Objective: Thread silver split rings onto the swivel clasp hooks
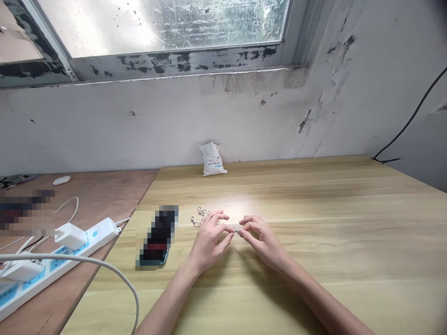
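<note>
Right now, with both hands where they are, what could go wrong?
The small metal clasp pinched in the right hand could slip, since only fingertips seem to hold it. The loose clasps lie right by the left hand, so a sideways brush might scatter them. The white cable loops close to the left forearm in the picture and could snag if that arm swings out.

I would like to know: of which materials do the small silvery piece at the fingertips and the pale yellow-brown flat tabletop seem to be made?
The small silvery piece: probably metal, shiny; it has a bright grey glint, though too small to be certain.
The tabletop: seemingly wood or wood-look laminate, smooth; long grain streaks and a soft reflection show.
</note>
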`<state>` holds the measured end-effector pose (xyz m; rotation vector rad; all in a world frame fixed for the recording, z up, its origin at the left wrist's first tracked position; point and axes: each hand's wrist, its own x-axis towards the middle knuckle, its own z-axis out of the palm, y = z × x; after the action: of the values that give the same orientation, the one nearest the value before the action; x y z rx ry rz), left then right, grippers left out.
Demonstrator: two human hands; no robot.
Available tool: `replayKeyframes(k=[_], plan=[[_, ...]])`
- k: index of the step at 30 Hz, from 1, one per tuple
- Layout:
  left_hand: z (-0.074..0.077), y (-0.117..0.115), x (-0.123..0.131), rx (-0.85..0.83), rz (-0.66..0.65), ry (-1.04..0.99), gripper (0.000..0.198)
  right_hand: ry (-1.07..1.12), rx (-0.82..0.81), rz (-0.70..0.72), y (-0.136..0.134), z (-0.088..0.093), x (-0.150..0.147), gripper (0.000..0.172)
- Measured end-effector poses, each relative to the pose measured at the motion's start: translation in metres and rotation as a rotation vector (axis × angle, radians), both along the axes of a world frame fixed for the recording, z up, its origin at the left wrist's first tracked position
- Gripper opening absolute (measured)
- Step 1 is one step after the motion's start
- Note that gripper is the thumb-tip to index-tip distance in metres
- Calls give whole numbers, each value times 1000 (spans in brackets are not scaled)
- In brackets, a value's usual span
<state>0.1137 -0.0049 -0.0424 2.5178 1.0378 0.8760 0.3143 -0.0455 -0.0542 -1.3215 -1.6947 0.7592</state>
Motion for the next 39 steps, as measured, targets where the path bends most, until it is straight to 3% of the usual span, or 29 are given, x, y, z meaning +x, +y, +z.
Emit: replayKeyframes(k=[6, 11, 15, 23, 29, 39], plan=[[4, -2, 0, 19, 22, 11, 7, 29, 37, 73, -1, 3, -1, 26], [5, -3, 1, -124, 65, 50, 19, 62, -90, 115, -1, 2, -3, 31], [5, -2, 1, -184, 71, 40, 17, 83, -145, 121, 0, 0, -3, 33], [4, 0, -2, -189, 23, 3, 15, 79, -154, 134, 1, 0, 0, 28], [2, 3, -3, -297, -31, -111, 9, 9, -105, 107, 0, 2, 2, 24], [9, -2, 3, -422, -119, -189, 10, -22, -87, 258, -1, 3, 2, 26]])
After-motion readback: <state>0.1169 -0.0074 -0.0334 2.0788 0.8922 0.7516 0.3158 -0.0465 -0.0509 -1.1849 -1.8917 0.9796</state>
